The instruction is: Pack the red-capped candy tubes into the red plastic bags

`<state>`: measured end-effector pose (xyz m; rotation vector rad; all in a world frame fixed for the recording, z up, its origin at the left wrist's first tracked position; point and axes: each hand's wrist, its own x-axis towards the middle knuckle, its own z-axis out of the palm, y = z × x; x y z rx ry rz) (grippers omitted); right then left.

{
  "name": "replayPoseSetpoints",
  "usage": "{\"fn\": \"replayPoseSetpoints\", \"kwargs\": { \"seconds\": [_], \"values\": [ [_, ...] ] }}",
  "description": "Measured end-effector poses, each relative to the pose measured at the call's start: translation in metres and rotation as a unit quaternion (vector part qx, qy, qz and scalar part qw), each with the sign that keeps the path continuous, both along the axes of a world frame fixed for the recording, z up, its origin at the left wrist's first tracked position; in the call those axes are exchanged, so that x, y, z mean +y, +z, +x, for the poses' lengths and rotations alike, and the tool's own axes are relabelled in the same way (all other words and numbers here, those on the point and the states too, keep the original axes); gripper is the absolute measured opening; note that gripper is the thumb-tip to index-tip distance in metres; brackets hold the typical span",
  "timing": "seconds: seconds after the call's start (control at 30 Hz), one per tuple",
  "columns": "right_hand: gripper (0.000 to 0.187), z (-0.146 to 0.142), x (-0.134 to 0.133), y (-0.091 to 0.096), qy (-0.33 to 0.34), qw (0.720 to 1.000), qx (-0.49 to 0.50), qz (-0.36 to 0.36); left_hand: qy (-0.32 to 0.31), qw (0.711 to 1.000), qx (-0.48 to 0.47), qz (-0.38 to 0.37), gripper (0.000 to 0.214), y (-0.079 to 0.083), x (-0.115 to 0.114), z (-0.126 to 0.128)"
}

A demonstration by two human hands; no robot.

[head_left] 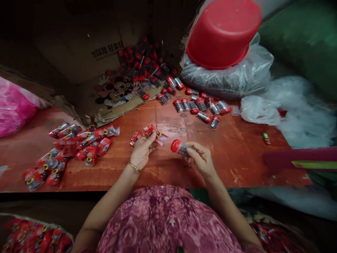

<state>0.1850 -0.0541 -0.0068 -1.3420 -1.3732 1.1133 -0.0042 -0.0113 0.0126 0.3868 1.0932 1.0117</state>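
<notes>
Between thumb and fingers, my left hand [142, 151] pinches a small red printed plastic packet [159, 137] with a clear end. Another bit of red packaging [137, 136] lies just behind that hand. My right hand [201, 158] grips a small clear jar [179, 147] with a red lid and dark contents; the lid points left toward the packet. The jar is outside the packet, a short gap apart. Several filled red packets [71, 146] lie in a pile on the table to the left. Loose red-lidded jars [200, 104] are scattered beyond my hands.
A large cardboard box [76, 70] lies open toward me, with more jars inside. At the back right, a red tub [223, 35] rests on a filled clear bag [223, 80]. White plastic bags [259, 109] lie at the right of the red-brown table [237, 154].
</notes>
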Motion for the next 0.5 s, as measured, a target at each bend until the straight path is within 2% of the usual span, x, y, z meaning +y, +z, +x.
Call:
{"fn": "replayPoseSetpoints", "kwargs": {
  "seconds": [0.1, 0.23, 0.37, 0.5],
  "values": [
    [0.026, -0.010, -0.002, 0.011, 0.009, 0.998, 0.046, -0.051, 0.005, 1.000, 0.007, 0.024, 0.037, 0.000, -0.001, 0.003],
    [0.025, -0.018, 0.005, 0.017, 0.019, 0.996, 0.045, -0.076, 0.015, 0.998, 0.018, 0.059, 0.037, -0.001, -0.004, 0.004],
    [0.026, -0.024, 0.008, 0.016, 0.033, 0.994, 0.057, -0.082, 0.015, 0.996, 0.029, 0.085, 0.036, 0.000, -0.006, 0.005],
    [0.026, -0.031, 0.007, 0.009, 0.029, 0.995, 0.064, -0.074, 0.011, 0.997, 0.010, 0.074, 0.037, 0.003, -0.007, 0.007]
  ]
}}
